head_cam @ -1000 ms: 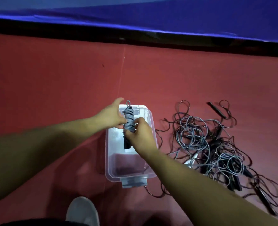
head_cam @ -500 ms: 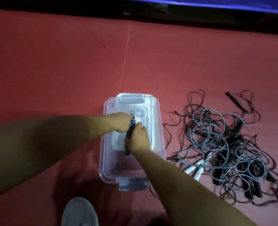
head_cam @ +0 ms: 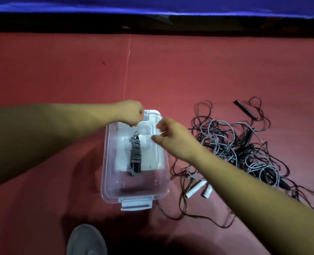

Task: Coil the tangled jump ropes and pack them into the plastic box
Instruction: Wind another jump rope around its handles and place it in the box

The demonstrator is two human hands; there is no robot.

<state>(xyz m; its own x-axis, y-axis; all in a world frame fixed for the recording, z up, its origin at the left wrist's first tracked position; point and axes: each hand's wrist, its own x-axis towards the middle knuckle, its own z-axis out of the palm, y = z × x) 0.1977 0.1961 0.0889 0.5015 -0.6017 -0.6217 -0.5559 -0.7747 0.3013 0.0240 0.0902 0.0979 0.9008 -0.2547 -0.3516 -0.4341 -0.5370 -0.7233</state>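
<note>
1 coiled jump rope [head_cam: 135, 155] lies inside the clear plastic box [head_cam: 106, 162], lengthwise along the bottom. Its grey cord is wound tightly around black handles, and a small loop sticks out at the far end. We see nothing else in the box with it. Both of our hands hover above the far end of the box, apart from the bundle. Our left hand [head_cam: 132, 114] is over the far left corner with its fingers curled into a fist, and we see nothing in its grasp. Our right hand [head_cam: 172, 137] hangs over the far right wall with thumb and fingers loosely bent and parted, also holding nothing. Our right forearm crosses the frame from the lower right and covers part of the mess beside the box.

That mess is the tangled pile [head_cam: 235, 148] of grey and dark cords on the red floor [head_cam: 60, 70], just to the right of the box. 2 white handles [head_cam: 196, 189] lie at its near edge, and a black handle [head_cam: 244, 110] pokes out at the far side. 1 dark cord [head_cam: 189, 216] trails in a loose curve toward the box's near corner. A pale latch [head_cam: 136, 205] juts from the near end of the box. The toe of a grey shoe [head_cam: 86, 240] shows at the bottom edge, and a blue mat [head_cam: 152, 6] runs along the top, past a dark strip.
</note>
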